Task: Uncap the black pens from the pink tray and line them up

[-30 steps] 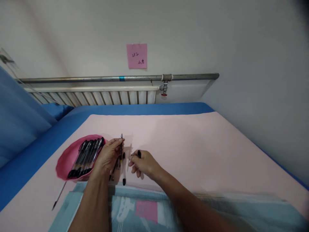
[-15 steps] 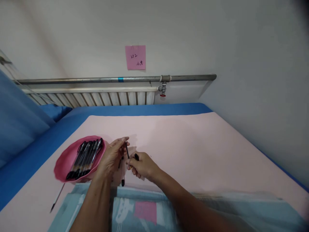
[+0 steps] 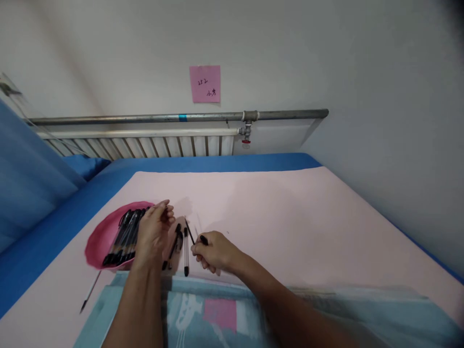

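My right hand [image 3: 213, 252] is closed around a dark pen refill [image 3: 189, 230], whose thin tip points up and to the left. A short black piece [image 3: 203, 239] also sticks out of this fist. My left hand [image 3: 156, 224] is raised beside the pink bowl [image 3: 94, 239], its fingers curled together; whatever they may pinch is too small to make out. Between my hands, on the pink sheet, lie a clear pen barrel [image 3: 186, 253] with a black end and a black-capped pen [image 3: 172, 249]. Several black pens [image 3: 125, 237] rest in the bowl, partly hidden by my left hand.
A loose refill [image 3: 90, 292] lies in front of the bowl. Light blue patterned cloth [image 3: 195, 309] covers the near edge of the pink sheet [image 3: 282, 217]. At the back are a radiator [image 3: 163, 146], a metal pipe [image 3: 137, 119] and a wall [image 3: 391, 121]; a blue curtain [image 3: 32, 179] hangs left.
My left hand has let go of the refill's tip and moved left towards the bowl, uncovering the pen and barrel on the sheet. My right hand keeps the refill, nearly in place.
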Action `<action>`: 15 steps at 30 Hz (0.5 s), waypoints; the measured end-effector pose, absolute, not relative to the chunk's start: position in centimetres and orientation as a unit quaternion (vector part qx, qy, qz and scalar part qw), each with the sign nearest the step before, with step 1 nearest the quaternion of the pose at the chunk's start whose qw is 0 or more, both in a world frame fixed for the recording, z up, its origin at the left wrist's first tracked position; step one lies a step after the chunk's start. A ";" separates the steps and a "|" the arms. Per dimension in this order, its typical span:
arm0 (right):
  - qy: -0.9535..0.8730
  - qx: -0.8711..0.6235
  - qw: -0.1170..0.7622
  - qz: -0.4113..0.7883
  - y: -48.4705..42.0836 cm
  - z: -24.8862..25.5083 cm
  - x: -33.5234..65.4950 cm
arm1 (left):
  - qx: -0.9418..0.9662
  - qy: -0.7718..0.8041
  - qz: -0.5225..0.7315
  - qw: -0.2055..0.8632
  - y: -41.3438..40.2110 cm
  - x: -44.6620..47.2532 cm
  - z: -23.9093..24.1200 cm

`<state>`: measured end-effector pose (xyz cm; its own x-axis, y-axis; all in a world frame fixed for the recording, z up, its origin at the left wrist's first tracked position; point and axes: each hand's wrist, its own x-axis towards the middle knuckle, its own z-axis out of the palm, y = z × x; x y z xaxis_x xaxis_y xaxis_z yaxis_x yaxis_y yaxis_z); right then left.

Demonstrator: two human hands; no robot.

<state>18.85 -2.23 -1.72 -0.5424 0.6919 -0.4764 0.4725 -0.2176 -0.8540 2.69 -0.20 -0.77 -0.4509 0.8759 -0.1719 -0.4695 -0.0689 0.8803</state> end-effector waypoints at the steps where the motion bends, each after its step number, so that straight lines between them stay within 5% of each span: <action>1: -0.618 -0.475 0.080 0.622 -2.1 -2.0 18.9 | 0.197 0.481 0.703 0.486 -0.4 2.4 -0.5; 5: -0.612 -0.490 0.057 0.618 -1.8 -3.1 18.9 | 0.235 0.503 0.637 0.535 -2.5 2.0 0.2; 8: -0.615 -0.491 0.057 0.614 -1.8 -3.6 18.7 | 0.377 0.604 0.459 0.531 -4.9 2.7 0.0; 15: -0.646 -0.494 0.083 0.575 -2.3 -4.2 18.6 | 0.591 0.766 0.107 0.228 -8.1 4.9 -1.6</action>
